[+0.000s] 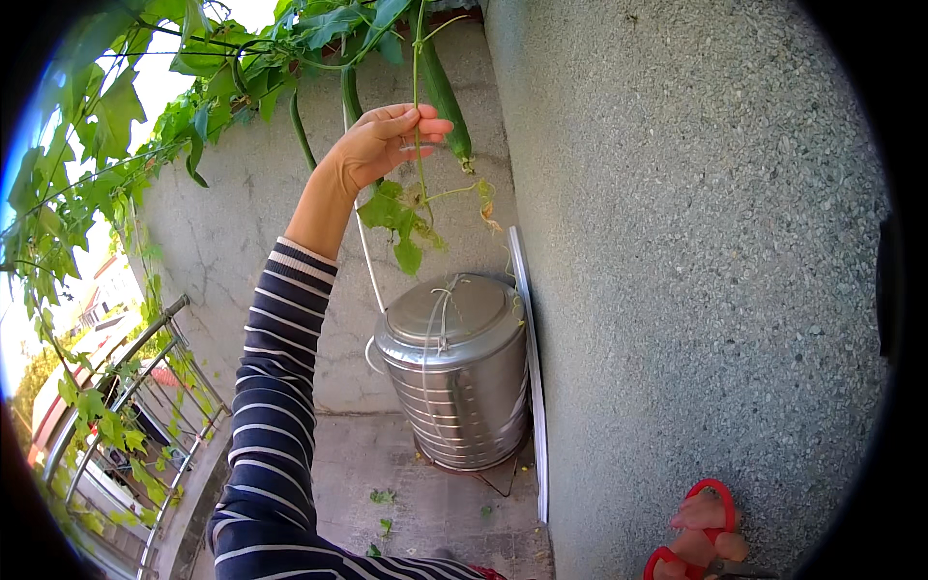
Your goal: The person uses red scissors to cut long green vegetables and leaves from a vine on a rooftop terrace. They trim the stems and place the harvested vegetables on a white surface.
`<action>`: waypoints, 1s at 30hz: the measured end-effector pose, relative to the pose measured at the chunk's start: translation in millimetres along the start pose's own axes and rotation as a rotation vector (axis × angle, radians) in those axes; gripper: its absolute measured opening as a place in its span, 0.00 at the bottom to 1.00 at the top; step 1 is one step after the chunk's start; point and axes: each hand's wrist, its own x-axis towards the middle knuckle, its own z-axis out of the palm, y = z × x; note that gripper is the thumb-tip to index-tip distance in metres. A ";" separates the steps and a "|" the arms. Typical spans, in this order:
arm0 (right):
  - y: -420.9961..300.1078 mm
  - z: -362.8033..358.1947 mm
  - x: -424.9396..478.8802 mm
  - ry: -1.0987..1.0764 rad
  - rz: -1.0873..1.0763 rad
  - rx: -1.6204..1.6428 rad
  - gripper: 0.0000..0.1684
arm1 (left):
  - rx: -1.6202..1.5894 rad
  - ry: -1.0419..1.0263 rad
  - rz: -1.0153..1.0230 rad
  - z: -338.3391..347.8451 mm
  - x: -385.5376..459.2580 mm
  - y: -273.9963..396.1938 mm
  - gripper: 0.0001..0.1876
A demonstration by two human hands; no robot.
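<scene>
My left hand (pixel 395 134), in a striped sleeve, pinches a thin green vine stem (pixel 416 76) between thumb and fingers. Below the fingers the stem carries a ragged leaf (pixel 407 250) and a curling, partly withered tendril (pixel 486 206). Just right of the hand hangs a long green luffa gourd (pixel 444 94), a wilted flower at its tip. A second gourd (pixel 351 94) is partly behind the hand. At the lower right my right hand (pixel 699 544) has its fingers through the red-handled scissors (pixel 728 500); the blades are mostly out of view.
A lidded stainless steel barrel (pixel 457 391) stands on a wire stand in the corner. A pebbledash wall (pixel 689 290) rises at right, a white strip (pixel 533 377) leaning on it. Leafy vines (pixel 109 130) hang overhead; a metal railing (pixel 138 399) runs along the left.
</scene>
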 end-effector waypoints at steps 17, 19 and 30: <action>-15.2 72.1 52.2 -0.120 -0.580 -0.389 0.11 | -0.062 -0.062 0.026 4.2 0.7 -9.9 0.09; -15.6 74.0 52.2 -0.117 -0.581 -0.391 0.11 | -0.031 -0.029 0.032 7.8 -0.1 -8.8 0.08; -19.7 86.4 50.6 -0.091 -0.594 -0.404 0.10 | 0.124 0.110 0.064 13.4 -4.7 -9.2 0.09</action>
